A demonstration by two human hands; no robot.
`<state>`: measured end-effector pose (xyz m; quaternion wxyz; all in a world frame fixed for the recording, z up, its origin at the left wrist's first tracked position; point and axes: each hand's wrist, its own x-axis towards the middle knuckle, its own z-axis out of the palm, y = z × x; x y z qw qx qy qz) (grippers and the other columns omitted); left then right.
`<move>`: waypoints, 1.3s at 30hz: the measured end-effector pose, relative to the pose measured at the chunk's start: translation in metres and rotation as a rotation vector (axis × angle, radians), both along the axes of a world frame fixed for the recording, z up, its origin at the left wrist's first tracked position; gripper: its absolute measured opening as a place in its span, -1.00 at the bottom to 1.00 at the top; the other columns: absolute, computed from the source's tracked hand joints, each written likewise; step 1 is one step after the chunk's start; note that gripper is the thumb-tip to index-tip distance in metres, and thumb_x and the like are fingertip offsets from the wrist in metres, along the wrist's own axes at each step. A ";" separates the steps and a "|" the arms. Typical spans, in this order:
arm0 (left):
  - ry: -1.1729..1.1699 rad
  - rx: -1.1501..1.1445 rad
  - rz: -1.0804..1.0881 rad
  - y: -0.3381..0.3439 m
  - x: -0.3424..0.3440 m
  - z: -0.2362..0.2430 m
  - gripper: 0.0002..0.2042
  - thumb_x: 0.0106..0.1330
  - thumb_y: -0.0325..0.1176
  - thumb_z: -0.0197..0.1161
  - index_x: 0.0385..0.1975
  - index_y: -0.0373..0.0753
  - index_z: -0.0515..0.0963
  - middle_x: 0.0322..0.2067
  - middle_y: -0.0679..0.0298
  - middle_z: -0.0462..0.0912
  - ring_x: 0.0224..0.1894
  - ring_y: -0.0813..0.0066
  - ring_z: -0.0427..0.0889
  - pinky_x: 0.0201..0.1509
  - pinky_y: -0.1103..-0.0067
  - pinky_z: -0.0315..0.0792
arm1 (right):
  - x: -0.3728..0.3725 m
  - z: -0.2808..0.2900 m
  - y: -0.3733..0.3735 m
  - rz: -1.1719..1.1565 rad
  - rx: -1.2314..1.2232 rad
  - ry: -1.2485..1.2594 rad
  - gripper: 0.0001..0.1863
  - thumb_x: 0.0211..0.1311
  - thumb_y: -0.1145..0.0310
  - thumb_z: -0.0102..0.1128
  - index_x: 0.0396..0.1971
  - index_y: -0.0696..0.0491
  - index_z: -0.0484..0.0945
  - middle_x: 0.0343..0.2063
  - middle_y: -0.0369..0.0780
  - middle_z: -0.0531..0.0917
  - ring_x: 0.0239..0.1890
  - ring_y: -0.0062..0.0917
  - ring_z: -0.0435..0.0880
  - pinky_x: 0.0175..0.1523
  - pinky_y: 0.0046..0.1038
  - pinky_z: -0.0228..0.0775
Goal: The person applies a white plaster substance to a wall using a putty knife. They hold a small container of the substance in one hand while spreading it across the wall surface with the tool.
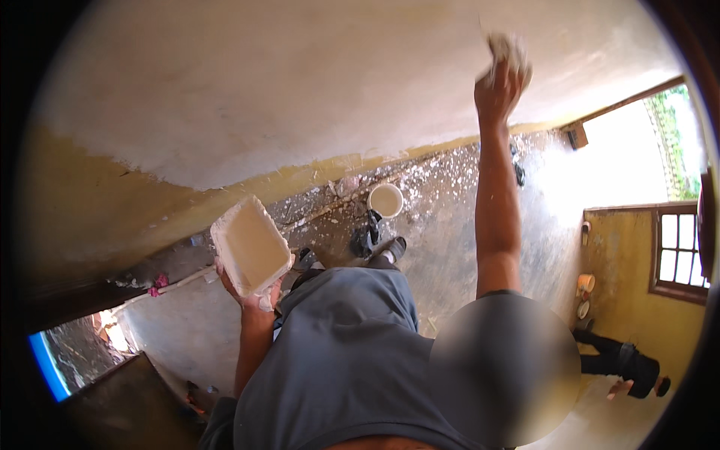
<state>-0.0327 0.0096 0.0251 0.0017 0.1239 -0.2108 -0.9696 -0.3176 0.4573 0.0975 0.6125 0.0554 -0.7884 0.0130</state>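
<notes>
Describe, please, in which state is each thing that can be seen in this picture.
Tray: open, pale mixture inside, rim crusted.
Left hand: supporting and gripping the tray.
Right hand: raised in front of the wall, smeared pale, blurred; grip unclear.
Wall: mostly coated pale, yellow along the lower part.
Bucket: upright, uncovered, pale contents.
Floor: spattered with white flecks.
Doorway: open, bright.
</notes>
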 end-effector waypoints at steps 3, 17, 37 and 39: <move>0.035 -0.018 -0.069 -0.003 -0.001 -0.001 -0.20 0.31 0.34 0.02 0.47 0.06 0.12 0.35 0.03 0.30 0.25 -0.18 0.44 0.07 -0.18 0.50 | 0.019 0.094 -0.038 0.087 0.042 0.070 -0.55 0.12 0.62 0.15 0.04 0.01 0.59 0.14 -0.18 0.57 0.26 -0.21 0.47 0.35 -0.02 0.19; -0.046 0.005 0.027 0.011 -0.014 0.001 -0.22 0.28 0.33 0.04 0.44 0.06 0.17 0.29 0.11 0.40 0.14 -0.10 0.53 -0.05 -0.12 0.55 | -0.017 -0.047 -0.005 0.068 0.334 -0.264 -0.42 0.03 0.50 0.31 0.11 -0.28 0.53 0.35 -0.34 0.30 0.40 -0.31 0.24 0.43 0.16 0.03; -0.167 -0.044 0.112 -0.004 -0.002 -0.010 -0.25 0.32 0.36 -0.07 0.43 0.08 0.20 0.27 0.17 0.43 0.15 -0.02 0.56 -0.04 -0.12 0.58 | 0.043 -0.150 -0.124 0.767 -1.952 -0.604 -0.32 0.48 0.31 -0.07 0.53 -0.13 -0.02 0.26 -0.08 0.33 0.10 -0.34 0.48 0.29 -0.26 0.39; -0.164 -0.072 0.098 -0.005 -0.002 -0.010 -0.25 0.32 0.36 -0.06 0.43 0.08 0.19 0.28 0.17 0.43 0.16 -0.03 0.56 -0.02 -0.13 0.57 | 0.020 -0.123 -0.066 0.361 -1.564 -0.330 -0.38 0.57 0.06 -0.26 0.51 -0.02 0.04 0.39 -0.02 0.18 0.18 -0.28 0.44 0.32 -0.29 0.35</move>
